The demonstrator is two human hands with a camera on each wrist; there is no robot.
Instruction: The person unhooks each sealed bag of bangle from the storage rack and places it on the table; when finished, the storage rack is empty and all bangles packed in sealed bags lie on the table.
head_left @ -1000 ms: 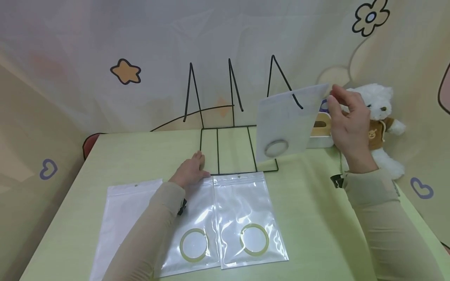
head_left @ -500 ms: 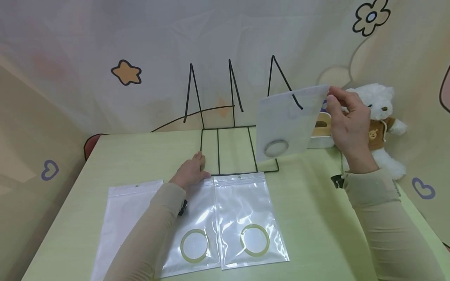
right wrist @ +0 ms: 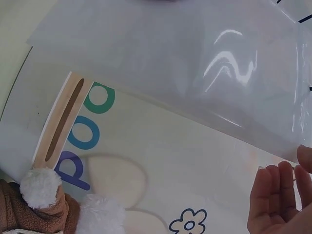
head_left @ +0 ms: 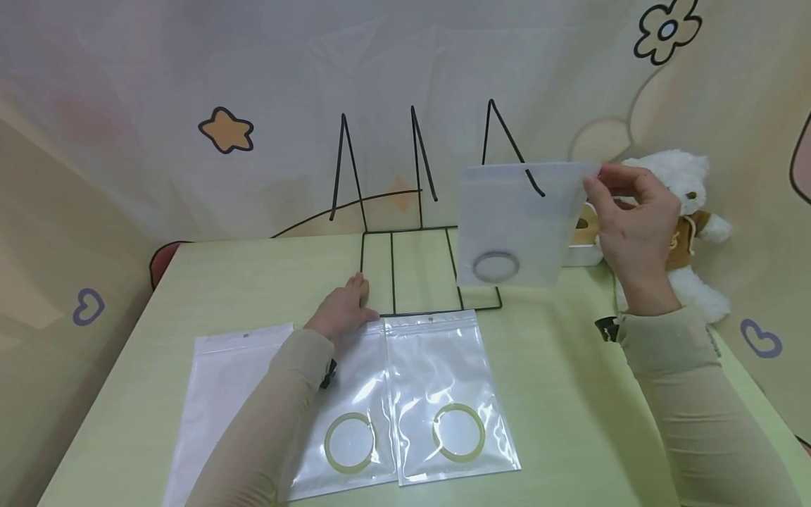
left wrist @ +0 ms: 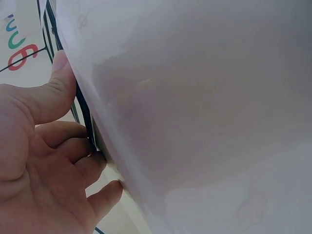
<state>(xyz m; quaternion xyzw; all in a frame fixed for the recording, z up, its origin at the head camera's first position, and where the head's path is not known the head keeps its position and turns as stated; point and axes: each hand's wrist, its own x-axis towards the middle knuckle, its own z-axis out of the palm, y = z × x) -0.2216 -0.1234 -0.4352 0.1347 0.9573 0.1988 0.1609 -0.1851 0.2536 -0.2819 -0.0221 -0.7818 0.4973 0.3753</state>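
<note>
A black wire rack [head_left: 393, 274] with three upright hooks stands at the back of the table. My right hand [head_left: 633, 229] pinches the top right corner of a white zip bag [head_left: 500, 218]. The rack's right hook passes through this bag's top edge, its tip in front. A ring-shaped outline [head_left: 517, 267] shows low in the bag. My left hand [head_left: 341, 308] grips the front left corner of the rack's base; the left wrist view shows black wire between thumb and fingers. Two clear-fronted zip bags, a middle one [head_left: 355, 377] and a right one [head_left: 437, 373], each contain a yellowish ring.
Another white zip bag [head_left: 237, 359] lies at the left, partly under my left sleeve. At the back right sit a white teddy bear [head_left: 703, 299] in a brown top and a white box [head_left: 584, 255] with a slotted tan panel. A printed cloth [head_left: 285, 63] hangs behind.
My right hand has shifted slightly right and down, and the pinched bag's slanted top edge now lies nearly level. My left hand and the bags on the table have stayed put.
</note>
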